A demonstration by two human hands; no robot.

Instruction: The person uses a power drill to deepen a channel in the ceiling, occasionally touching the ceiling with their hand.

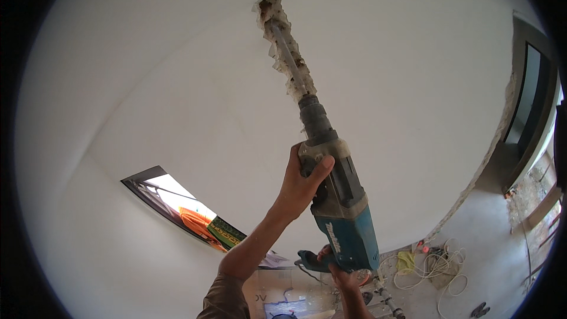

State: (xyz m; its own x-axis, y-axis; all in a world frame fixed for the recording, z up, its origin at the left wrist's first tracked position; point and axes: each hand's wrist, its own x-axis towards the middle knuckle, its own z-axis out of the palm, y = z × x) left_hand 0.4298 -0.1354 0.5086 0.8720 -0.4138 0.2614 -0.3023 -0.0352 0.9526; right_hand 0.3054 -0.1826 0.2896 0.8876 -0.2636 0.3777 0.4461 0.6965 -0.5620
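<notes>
Head view suggests the teal power hammer point(354, 233), its bit point(288, 56) over the ragged groove point(270, 7) in the white wall point(195, 112), could skid and chip plaster if the left hand point(302, 180), fingers clasping its front, or right hand point(341, 273), fingers around its rear, slackened.

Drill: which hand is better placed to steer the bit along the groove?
Probably the left hand: it grips the drill just behind the chuck, nearer the bit and groove; the right hand holds the rear handle.
</notes>
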